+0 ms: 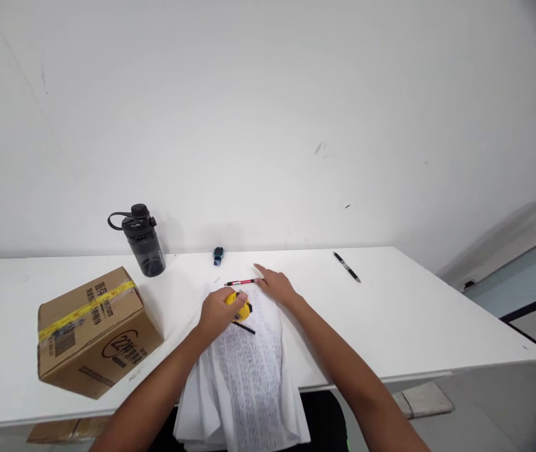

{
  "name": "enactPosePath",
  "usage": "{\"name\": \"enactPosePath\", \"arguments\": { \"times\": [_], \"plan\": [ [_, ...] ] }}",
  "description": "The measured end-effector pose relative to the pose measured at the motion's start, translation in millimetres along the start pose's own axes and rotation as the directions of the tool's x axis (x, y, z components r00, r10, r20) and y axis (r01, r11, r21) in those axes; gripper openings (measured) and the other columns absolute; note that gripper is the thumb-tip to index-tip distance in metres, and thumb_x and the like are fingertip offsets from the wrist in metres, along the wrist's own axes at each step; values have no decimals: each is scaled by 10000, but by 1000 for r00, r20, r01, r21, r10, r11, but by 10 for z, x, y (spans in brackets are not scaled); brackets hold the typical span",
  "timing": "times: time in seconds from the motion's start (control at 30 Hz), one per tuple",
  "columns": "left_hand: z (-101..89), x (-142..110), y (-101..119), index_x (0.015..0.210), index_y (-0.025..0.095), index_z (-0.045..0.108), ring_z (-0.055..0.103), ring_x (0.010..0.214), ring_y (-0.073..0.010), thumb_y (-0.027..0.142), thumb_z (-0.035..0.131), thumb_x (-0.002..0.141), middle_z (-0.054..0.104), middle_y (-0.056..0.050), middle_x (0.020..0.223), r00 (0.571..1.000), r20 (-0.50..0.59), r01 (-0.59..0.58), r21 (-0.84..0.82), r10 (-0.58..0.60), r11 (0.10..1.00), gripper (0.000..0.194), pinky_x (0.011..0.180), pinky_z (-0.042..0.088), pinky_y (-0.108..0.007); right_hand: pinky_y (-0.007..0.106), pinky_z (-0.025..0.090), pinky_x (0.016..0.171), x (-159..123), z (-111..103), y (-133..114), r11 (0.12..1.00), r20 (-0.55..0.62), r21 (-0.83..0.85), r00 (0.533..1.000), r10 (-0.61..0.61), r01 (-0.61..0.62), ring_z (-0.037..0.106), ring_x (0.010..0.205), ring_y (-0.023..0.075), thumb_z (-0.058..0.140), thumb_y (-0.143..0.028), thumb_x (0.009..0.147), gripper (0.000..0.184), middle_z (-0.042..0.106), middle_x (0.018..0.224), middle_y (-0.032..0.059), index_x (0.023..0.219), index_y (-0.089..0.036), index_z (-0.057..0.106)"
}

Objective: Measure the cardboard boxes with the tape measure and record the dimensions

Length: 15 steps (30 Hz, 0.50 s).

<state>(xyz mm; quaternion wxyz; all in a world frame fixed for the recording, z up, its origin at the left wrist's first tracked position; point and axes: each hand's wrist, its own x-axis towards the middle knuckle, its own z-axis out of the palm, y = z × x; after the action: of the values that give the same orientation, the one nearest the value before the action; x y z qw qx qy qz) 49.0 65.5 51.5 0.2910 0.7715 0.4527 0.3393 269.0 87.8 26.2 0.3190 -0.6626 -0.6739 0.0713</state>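
Note:
My left hand (216, 310) is closed around a yellow tape measure (237, 307), holding it over a long sheet of paper (253, 376) covered in dense writing. A dark strap (244, 328) sticks out below the tape measure. Just beyond the paper's far end lies a red and black pen (240, 282). My right hand (276, 285) rests at the pen's right end, index finger stretched out and thumb apart, seemingly touching the pen. Part of the pen is hidden by that hand. The paper drapes over the table's front edge toward my lap.
A taped cardboard box (93, 333) sits on the left of the white table (390, 320). Behind it stands a dark water bottle (144, 242). A small watch-like item (218, 255) lies near the wall, and a black pen (346, 267) lies to the right.

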Motion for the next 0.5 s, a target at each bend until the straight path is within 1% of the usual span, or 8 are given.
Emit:
{"name": "enactPosePath", "arguments": {
  "times": [0.03,0.1,0.13,0.2,0.3,0.37,0.43,0.5],
  "plan": [
    [19,-11,-49,678,181,604,540,617,-151,667,515,805,620,-9,666,997,-1,-74,143,75,987,510,574,347,-264,321,435,763,66,34,38,1000,40,5,999,-16,16,635,836,223,566,-384,868,275,707,941,66,1084,-246,667],
    [52,-37,-123,746,183,643,559,615,-163,702,555,765,660,-24,703,970,28,-234,353,240,906,527,580,336,-279,315,419,782,119,83,77,999,75,24,997,-31,29,638,836,224,614,-344,832,158,709,889,65,919,-234,687],
    [70,-48,-148,784,181,654,564,607,-168,728,557,749,669,-30,705,949,41,-301,416,313,858,557,579,333,-286,319,414,793,107,94,90,999,72,38,997,-27,25,637,844,226,599,-332,842,139,707,885,72,886,-225,676],
    [105,-60,-180,838,175,654,560,581,-168,773,525,740,666,-32,693,908,43,-383,490,417,783,619,568,327,-292,329,414,785,21,85,120,997,33,79,999,4,-7,632,836,229,517,-334,891,185,696,889,88,931,-208,646],
    [146,-63,-190,814,178,616,550,585,-157,776,479,763,650,-23,700,851,45,-469,512,523,719,616,564,329,-291,312,430,684,-189,31,178,980,-21,189,997,72,-66,608,720,207,404,-389,935,273,671,824,63,1021,-201,582],
    [157,-60,-184,811,180,593,574,653,-155,722,481,806,664,-24,769,795,74,-558,479,603,677,553,600,354,-288,289,436,635,-311,5,204,955,-7,284,996,88,-82,590,678,186,424,-451,918,278,652,773,30,949,-215,568],
    [159,-57,-178,842,183,588,590,720,-154,646,496,854,677,-26,849,734,94,-636,442,673,632,473,652,374,-291,278,444,626,-374,2,206,923,28,374,996,87,-91,583,676,174,409,-501,915,329,636,733,16,843,-219,563],
    [159,-56,-176,872,186,593,586,731,-148,584,495,892,675,-25,875,705,102,-667,429,701,609,411,676,376,-296,282,441,613,-378,16,187,890,60,442,993,98,-114,566,652,169,363,-531,924,402,615,676,13,786,-212,566]
  ]
}}
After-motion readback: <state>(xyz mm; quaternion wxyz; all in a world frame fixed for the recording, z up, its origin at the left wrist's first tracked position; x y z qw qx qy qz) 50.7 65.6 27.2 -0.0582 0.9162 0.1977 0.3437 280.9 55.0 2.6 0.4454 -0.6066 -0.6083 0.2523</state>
